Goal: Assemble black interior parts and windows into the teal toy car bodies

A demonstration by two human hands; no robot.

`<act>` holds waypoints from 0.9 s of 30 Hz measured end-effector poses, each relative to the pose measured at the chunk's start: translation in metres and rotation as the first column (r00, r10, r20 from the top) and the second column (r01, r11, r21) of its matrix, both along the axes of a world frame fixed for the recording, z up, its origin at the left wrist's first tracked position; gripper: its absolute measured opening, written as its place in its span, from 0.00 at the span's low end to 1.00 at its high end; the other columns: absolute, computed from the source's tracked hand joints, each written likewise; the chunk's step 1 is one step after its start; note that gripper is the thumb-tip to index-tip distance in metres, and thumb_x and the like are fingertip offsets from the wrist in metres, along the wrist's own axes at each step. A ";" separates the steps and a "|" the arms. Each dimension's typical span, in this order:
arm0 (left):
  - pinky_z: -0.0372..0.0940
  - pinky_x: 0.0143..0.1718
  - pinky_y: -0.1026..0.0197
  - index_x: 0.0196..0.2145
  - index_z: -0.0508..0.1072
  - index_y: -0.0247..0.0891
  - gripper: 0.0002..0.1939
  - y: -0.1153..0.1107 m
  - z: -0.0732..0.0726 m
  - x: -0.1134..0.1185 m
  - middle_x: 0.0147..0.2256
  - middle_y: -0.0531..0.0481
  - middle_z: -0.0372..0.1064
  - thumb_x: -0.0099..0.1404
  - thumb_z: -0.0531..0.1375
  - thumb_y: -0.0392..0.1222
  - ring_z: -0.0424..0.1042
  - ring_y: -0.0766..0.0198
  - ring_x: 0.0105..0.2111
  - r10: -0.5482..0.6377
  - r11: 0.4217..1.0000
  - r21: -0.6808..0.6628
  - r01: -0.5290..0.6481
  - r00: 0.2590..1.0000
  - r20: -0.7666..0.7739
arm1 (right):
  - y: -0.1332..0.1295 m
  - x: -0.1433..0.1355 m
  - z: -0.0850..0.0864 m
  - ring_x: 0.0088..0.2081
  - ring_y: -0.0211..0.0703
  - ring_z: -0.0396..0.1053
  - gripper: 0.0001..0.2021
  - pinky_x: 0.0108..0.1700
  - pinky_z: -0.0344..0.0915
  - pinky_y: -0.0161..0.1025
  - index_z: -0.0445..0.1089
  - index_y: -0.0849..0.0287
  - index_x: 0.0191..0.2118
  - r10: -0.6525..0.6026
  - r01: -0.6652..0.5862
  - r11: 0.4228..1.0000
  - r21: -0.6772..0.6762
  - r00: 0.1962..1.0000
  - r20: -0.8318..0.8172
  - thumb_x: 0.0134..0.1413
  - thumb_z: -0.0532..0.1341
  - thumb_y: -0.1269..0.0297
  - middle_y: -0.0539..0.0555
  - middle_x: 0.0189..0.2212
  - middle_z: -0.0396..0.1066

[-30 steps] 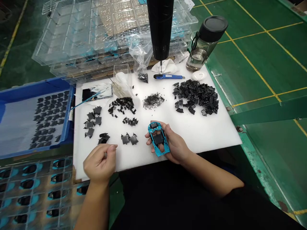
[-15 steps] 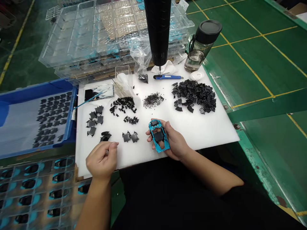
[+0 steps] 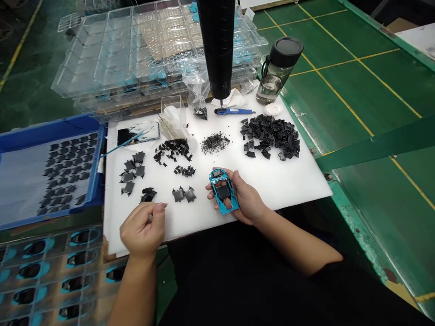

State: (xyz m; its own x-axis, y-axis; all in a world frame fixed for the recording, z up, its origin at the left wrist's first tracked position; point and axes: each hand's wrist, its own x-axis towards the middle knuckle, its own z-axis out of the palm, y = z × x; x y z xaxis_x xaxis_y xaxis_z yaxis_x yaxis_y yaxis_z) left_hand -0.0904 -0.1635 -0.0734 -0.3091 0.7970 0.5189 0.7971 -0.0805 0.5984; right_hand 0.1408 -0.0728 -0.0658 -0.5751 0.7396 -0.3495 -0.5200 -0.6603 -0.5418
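My right hand [image 3: 249, 199] holds a blue frame [image 3: 229, 207] with black parts set in it, tilted over the front of the white board [image 3: 272, 181]. My left hand [image 3: 142, 228] is curled into a fist at the board's front edge, its thumb pressed to the fingers; whatever may be inside is hidden. Just beyond that fist lie a few black pieces [image 3: 148, 194]. Two grey-black square parts [image 3: 184, 194] rest between the hands. Behind the blue frame is a pile of tiny screws [image 3: 215, 143].
A black screwdriver [image 3: 217, 50] hangs over a blue pen-like tool [image 3: 234, 111]. Black parts [image 3: 272, 136] are heaped at right, near a bottle [image 3: 280, 68]. Clear trays [image 3: 112, 50] are stacked behind. At left sit a blue bin [image 3: 98, 174] and a tray of blue-black pieces [image 3: 56, 271].
The camera view has shifted slightly, so the board and bins appear a little further left. Both hands keep their poses, and the blue frame stays in my right hand.
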 end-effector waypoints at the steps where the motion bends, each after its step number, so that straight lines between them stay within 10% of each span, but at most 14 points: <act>1: 0.66 0.28 0.61 0.26 0.74 0.37 0.09 0.000 0.000 0.000 0.25 0.50 0.73 0.64 0.62 0.38 0.71 0.64 0.25 0.000 1.000 0.001 0.000 1.000 0.001 | 0.000 0.000 0.000 0.37 0.46 0.76 0.23 0.31 0.74 0.38 0.67 0.55 0.54 0.000 0.000 1.000 0.001 1.000 -0.003 0.65 0.54 0.43 0.58 0.39 0.76; 27: 0.65 0.29 0.63 0.24 0.73 0.36 0.09 0.001 0.001 0.000 0.24 0.51 0.72 0.63 0.62 0.32 0.72 0.65 0.26 -0.013 1.000 -0.011 0.013 1.000 -0.007 | 0.001 0.002 -0.004 0.40 0.46 0.75 0.25 0.34 0.74 0.38 0.66 0.53 0.57 0.038 -0.038 0.999 -0.009 0.998 -0.055 0.63 0.56 0.41 0.57 0.42 0.76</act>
